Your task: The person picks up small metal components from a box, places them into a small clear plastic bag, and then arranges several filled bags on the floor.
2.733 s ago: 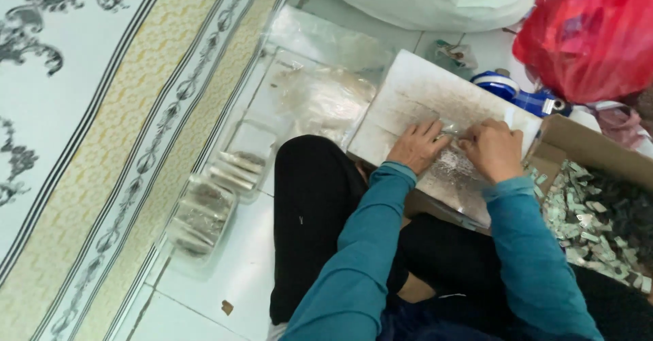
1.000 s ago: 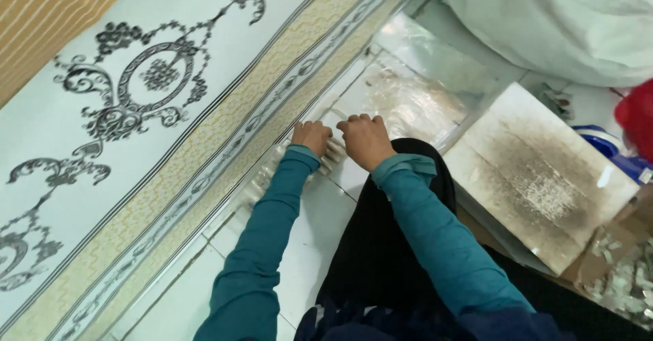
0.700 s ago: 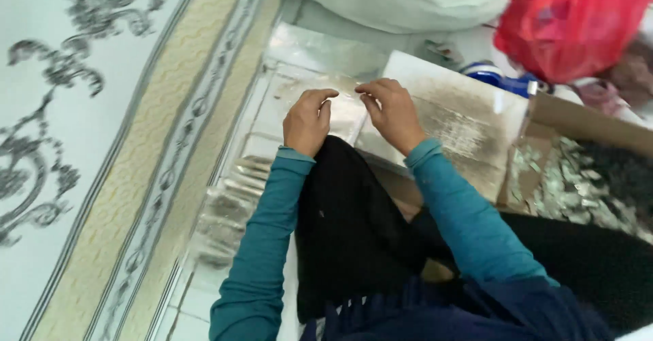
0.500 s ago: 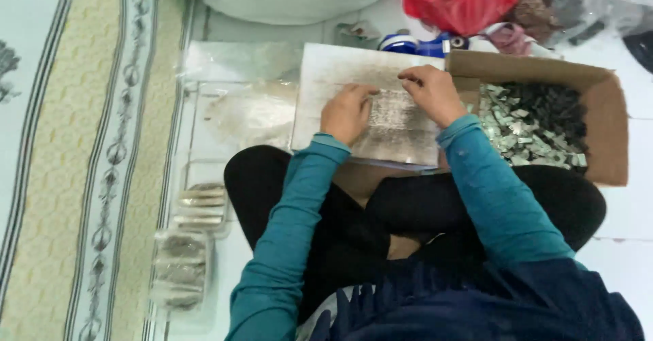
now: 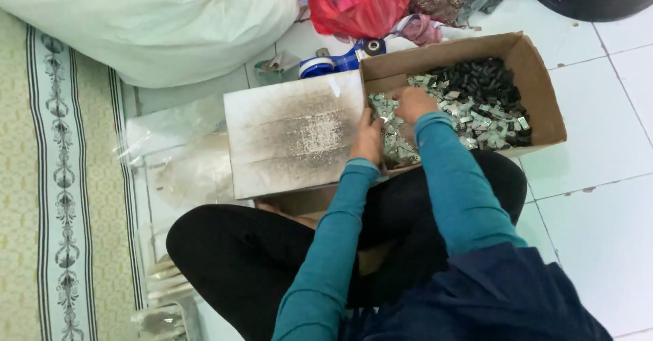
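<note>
**Inspector:** Small metal pieces [image 5: 469, 113], silver-green and black, fill the open cardboard box [image 5: 541, 82] on the white tiled floor, just right of the person's crossed legs. Hands?

**Assistant:** Head view only. The right hand [image 5: 413, 103] is down among the pieces at the box's left end, fingers curled into the heap; whether it has closed on any, I cannot tell. The left hand [image 5: 369, 140] rests at the box's left wall, touching the pieces, its grip hidden.

**Inspector:** Surroundings?

**Assistant:** A smudged grey board [image 5: 292, 137] lies just left of the box. A blue tape dispenser [image 5: 340, 62] and red plastic bag [image 5: 354, 1] sit beyond it.
</note>
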